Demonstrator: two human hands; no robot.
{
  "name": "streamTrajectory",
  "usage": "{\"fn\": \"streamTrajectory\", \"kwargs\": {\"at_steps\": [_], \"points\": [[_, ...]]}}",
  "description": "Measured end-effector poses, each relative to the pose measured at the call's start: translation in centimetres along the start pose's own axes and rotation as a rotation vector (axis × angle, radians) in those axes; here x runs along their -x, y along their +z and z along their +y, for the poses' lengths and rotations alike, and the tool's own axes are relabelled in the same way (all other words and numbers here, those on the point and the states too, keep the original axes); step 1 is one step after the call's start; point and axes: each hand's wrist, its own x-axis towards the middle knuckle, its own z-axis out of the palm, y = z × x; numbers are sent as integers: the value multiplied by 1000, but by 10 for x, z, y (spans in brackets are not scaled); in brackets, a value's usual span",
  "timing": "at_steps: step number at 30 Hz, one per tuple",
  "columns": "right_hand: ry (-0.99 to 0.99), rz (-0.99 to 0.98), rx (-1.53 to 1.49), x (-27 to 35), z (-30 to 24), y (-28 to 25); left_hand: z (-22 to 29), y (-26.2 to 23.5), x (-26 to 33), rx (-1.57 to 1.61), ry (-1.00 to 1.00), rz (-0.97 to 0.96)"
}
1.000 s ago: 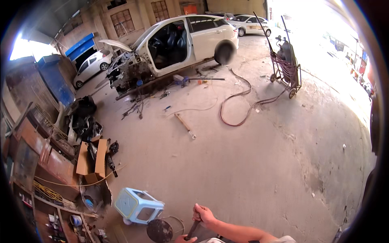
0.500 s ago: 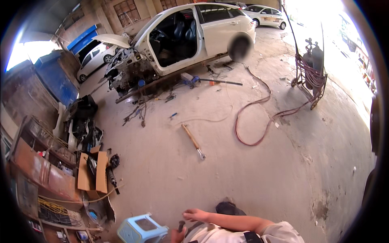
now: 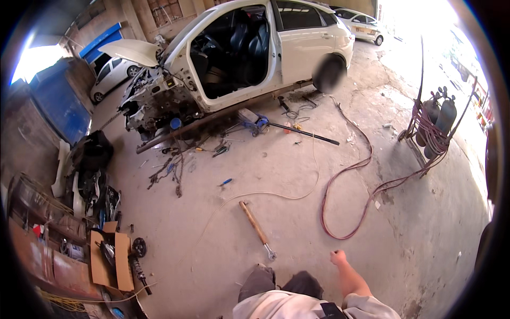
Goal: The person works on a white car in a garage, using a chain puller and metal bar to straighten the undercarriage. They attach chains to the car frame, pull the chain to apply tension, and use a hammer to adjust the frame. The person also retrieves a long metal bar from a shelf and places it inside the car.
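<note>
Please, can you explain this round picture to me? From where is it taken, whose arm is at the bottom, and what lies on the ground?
A person wears a wide-angle camera on the head, looking down and ahead; that is why straight lines bend. At the bottom you see the person's own body and right hand, closed in a fist; whether it holds anything is too small to tell. The left hand is out of view. On the concrete floor lie a hammer, a red hose leading to gas cylinders on a cart, and scattered tools. Behind stands a stripped white car.
</note>
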Motion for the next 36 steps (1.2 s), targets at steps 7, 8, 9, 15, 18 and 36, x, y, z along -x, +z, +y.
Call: {"fn": "streamTrajectory", "kwargs": {"at_steps": [7,8,9,15,18,36], "points": [[152,-254,-123,-60,-158,-32,347,-67,-85,428,237,-26],[127,-280,-50,-84,-183,-29,388,-70,-98,549,310,-51],[99,-309,26,-110,-205,-24,431,-73,-109,528,332,3],[-155,-295,212,-312,-364,-4,635,-57,-150,255,282,66],[-195,-206,36,-402,-461,-15,680,-36,-160,182,153,116],[-200,-438,543,-748,-912,189,829,13,-450,-40,-63,135]]}}
